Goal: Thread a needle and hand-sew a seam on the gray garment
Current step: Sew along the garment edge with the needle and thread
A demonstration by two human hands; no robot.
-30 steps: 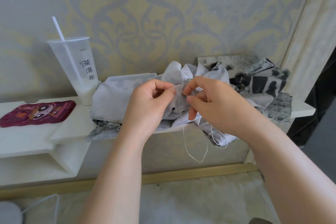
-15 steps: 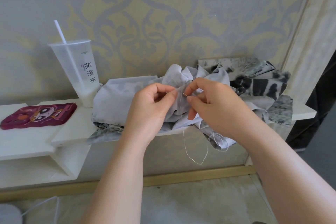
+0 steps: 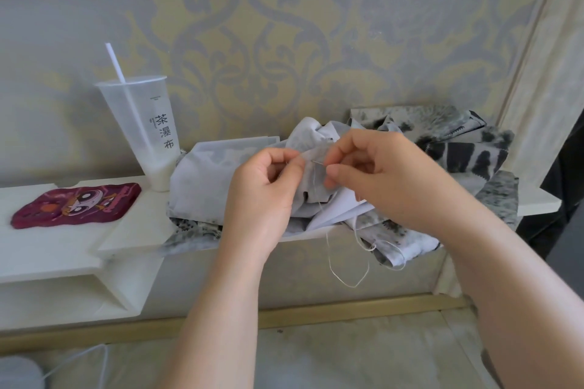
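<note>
The left hand [image 3: 262, 186] pinches a fold of the gray garment [image 3: 202, 180] while the right hand [image 3: 388, 180] pinches the needle [image 3: 317, 163].

The left hand [image 3: 262, 189] and right hand [image 3: 388, 174] are bare. Back from the fingers [image 3: 344, 148], wrists and forearms run uncovered to the frame's edge. Fingernails look short.

Tall plastic cup [image 3: 148, 133] with white straw [image 3: 115, 62] at left (printed lettering), maroon cartoon pouch [image 3: 76, 205] lower left on white shelf [image 3: 47, 246], damask wallpaper [image 3: 284, 41] behind
</note>
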